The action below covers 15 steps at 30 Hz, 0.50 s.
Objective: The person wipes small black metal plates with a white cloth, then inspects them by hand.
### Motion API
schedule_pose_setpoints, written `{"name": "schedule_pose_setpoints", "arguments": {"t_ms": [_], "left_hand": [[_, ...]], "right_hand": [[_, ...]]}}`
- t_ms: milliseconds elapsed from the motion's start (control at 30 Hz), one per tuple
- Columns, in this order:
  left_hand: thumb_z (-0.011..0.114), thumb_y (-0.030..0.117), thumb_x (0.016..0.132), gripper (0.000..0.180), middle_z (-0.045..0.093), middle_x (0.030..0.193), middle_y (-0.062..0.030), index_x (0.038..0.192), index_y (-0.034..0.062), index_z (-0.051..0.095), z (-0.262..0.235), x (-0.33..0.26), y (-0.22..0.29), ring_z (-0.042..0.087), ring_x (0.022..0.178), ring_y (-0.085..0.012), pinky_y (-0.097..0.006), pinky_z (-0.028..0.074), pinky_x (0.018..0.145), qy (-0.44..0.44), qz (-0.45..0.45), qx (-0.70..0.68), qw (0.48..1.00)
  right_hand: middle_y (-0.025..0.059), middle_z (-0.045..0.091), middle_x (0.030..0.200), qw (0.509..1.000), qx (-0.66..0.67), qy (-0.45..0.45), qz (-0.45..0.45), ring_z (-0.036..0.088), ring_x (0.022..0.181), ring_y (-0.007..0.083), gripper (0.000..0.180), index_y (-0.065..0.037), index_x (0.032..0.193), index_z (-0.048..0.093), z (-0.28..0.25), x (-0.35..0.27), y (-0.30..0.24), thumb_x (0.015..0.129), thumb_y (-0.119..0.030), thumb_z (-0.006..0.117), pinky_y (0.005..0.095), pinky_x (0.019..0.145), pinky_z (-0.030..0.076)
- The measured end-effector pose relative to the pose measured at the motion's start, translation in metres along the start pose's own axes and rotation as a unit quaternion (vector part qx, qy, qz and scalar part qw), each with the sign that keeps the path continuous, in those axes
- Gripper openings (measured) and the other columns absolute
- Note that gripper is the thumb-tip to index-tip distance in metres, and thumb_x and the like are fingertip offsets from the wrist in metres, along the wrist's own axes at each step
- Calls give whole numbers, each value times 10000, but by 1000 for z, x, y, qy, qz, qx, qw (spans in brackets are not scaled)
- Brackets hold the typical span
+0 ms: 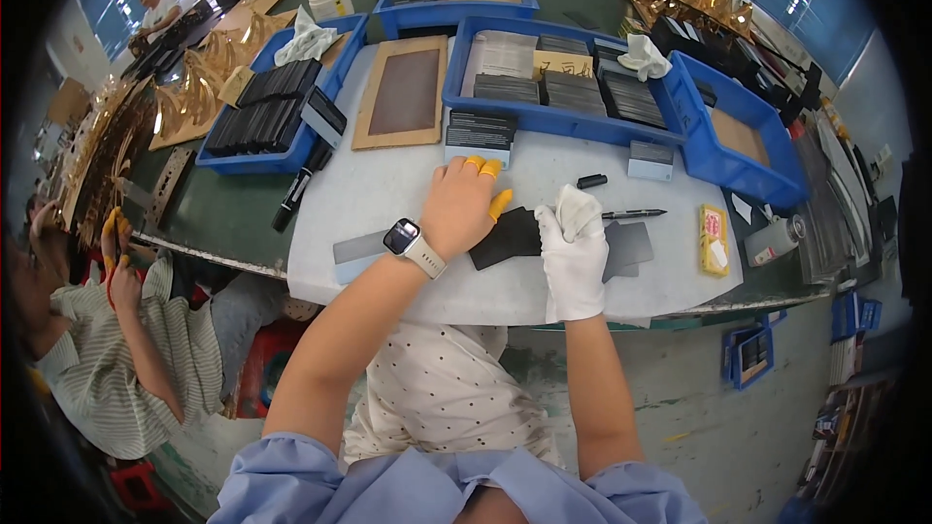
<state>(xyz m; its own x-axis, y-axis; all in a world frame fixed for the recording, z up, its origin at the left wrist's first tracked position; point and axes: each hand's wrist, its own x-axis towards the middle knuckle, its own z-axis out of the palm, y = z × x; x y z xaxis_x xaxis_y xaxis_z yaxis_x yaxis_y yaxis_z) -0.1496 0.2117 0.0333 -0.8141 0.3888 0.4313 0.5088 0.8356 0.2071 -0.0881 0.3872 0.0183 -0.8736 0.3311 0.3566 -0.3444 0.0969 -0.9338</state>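
My left hand (462, 206), with yellow finger cots on its thumb and fingertips and a watch at the wrist, reaches to the near edge of a stack of dark cards (480, 126) in a pale blue holder. Its thumb stands apart from the bent fingers, and nothing shows between them. A white glove covers my right hand (573, 267), which is closed around a bunched white cloth (579, 213). Black cards (507, 241) lie between the hands, touching or just beside the glove. To the right of the glove rest grey cards (631, 245) and an uncapped marker (636, 214).
Blue trays of dark cards (573, 121) (267, 163) line the table's far side. A cardboard-framed panel (403, 97), a pen cap (591, 180), a yellow box (714, 241) and a bottle (775, 241) surround the work area. A co-worker in stripes (136, 369) sits at left.
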Motion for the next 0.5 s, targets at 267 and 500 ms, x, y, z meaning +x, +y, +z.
{"name": "schedule_pose_setpoints", "arguments": {"t_ms": [267, 500], "left_hand": [[715, 287, 993, 444, 679, 1290, -180, 1318, -12, 672, 9, 3, 0, 590, 1247, -354, -481, 441, 1062, 21, 11, -15, 1000], [704, 295, 1008, 477, 660, 1347, -198, 1370, -9, 637, 13, 3, -4, 576, 1274, -379, -487, 408, 1125, 23, 9, -10, 1000]], "right_hand": [[-28, 651, 985, 1000, 8, 2, -5, 590, 899, 38, 252, -28, 1193, 630, 0, -1, -2, 978, -2, 758, 223, 868, 513], [-22, 640, 941, 1000, -27, 0, -16, 573, 858, 44, 230, -37, 1160, 626, -2, -2, 1, 978, -21, 765, 233, 848, 527]]}}
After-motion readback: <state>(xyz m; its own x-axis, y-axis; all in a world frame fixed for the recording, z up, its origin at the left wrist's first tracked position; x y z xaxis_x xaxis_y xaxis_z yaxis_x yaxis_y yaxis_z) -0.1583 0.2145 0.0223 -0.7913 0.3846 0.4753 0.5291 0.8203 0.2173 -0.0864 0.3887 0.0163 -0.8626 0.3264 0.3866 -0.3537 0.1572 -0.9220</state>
